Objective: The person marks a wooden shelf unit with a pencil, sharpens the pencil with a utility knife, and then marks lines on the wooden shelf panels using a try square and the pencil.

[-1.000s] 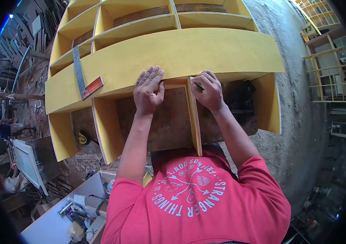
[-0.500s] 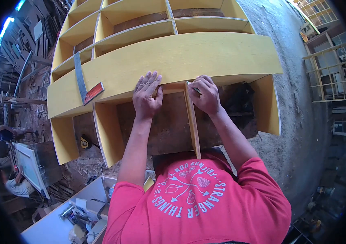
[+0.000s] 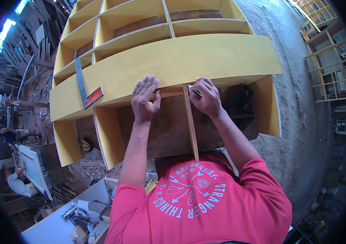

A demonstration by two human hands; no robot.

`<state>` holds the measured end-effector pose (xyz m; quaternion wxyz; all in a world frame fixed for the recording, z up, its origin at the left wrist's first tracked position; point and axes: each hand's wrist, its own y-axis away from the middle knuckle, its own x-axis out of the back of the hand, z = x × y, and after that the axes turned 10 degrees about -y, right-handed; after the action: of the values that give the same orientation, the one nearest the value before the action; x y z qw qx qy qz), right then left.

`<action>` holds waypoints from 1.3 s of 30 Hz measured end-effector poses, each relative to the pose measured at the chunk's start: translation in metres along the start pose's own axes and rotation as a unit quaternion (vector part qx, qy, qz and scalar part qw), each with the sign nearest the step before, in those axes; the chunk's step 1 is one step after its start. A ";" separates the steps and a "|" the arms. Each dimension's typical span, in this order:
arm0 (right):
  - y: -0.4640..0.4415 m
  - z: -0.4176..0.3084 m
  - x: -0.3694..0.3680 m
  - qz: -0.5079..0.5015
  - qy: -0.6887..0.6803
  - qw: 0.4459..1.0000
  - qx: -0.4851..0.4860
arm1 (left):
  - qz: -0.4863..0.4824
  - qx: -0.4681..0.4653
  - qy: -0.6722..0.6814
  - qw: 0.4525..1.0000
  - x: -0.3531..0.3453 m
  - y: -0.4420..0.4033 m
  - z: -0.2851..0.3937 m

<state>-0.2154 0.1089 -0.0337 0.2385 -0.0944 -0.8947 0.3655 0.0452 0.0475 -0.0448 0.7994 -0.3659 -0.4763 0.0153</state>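
Observation:
My left hand [image 3: 144, 99] lies with fingers spread on the near edge of a wide yellow board [image 3: 169, 59], which spans a yellow shelf frame. My right hand [image 3: 206, 96] is closed around a small, thin pencil-like tool [image 3: 196, 92], its tip by the board's edge where an upright divider [image 3: 190, 122] meets it. On the board's left part rests a try square [image 3: 80, 81] with a metal blade and a reddish handle.
A tape measure [image 3: 86, 145] lies inside the left part of the frame. At the lower left stands a box of tools [image 3: 59, 223]. Two people [image 3: 18, 183] are at the far left, one beside a white-framed panel [image 3: 34, 168]. Slatted frames [image 3: 333, 77] stand at the right.
The view has shifted slightly, so the shelf sits a little lower in it. Both hands keep nearly the same places at the board's edge. The person at the lower left has shifted posture.

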 end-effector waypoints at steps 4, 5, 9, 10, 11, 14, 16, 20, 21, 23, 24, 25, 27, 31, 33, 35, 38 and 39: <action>-0.001 0.002 -0.001 -0.005 0.009 1.000 0.000 | -0.002 0.000 -0.001 1.000 0.001 0.000 0.000; -0.002 0.002 0.000 -0.007 0.010 1.000 0.003 | -0.003 0.000 -0.001 1.000 0.000 0.000 0.000; 0.000 0.003 -0.001 -0.005 0.016 1.000 0.001 | -0.004 0.003 0.001 1.000 0.001 0.000 0.002; 0.001 0.003 -0.002 0.011 0.000 1.000 -0.002 | -0.004 0.003 0.000 1.000 0.001 0.000 0.001; 0.002 0.002 -0.004 0.028 -0.016 0.999 -0.003 | -0.005 0.002 -0.001 1.000 0.001 0.000 0.001; 0.002 0.006 -0.002 0.018 -0.020 1.000 -0.004 | -0.005 0.004 0.000 1.000 0.000 0.000 0.001; 0.002 0.007 0.001 -0.003 -0.012 1.000 -0.004 | -0.003 0.003 0.001 1.000 0.001 0.000 0.002; 0.001 0.007 0.002 -0.014 -0.006 1.000 -0.001 | -0.002 0.003 0.007 1.000 0.001 0.000 0.004; 0.003 0.007 0.002 -0.009 -0.003 1.000 -0.002 | -0.003 0.002 0.007 1.000 0.001 0.000 0.004; 0.002 0.002 0.009 0.049 -0.045 0.997 -0.031 | -0.003 -0.002 0.007 1.000 0.001 -0.001 0.003; 0.001 0.000 0.017 0.093 -0.060 0.993 -0.047 | -0.001 -0.002 0.005 1.000 0.001 -0.002 0.003; 0.000 -0.002 0.026 0.137 -0.076 0.986 -0.063 | 0.000 -0.002 0.004 1.000 0.002 -0.002 0.004; 0.000 0.001 0.060 0.197 -0.047 0.976 -0.078 | 0.000 -0.005 0.002 1.000 0.001 0.000 0.002; 0.014 0.011 0.179 0.251 0.119 0.957 -0.084 | -0.006 -0.018 0.000 1.000 -0.006 0.002 -0.001; 0.025 0.008 0.232 0.268 0.169 0.927 -0.201 | -0.009 -0.021 -0.009 1.000 -0.006 0.004 -0.003; 0.039 0.028 0.283 0.224 0.265 0.921 -0.179 | -0.011 -0.025 -0.017 0.999 -0.007 0.005 -0.005; 0.038 0.049 0.317 0.180 0.260 0.939 -0.136 | -0.026 -0.018 -0.019 0.999 -0.006 0.006 -0.005; 0.038 0.056 0.322 0.166 0.239 0.947 -0.133 | -0.029 -0.015 -0.020 0.999 -0.006 0.006 -0.004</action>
<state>-0.5232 0.2125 0.0201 0.3666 -0.3573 -0.8235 0.2444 0.0470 0.0473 -0.0541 0.7843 -0.3635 -0.5027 -0.0082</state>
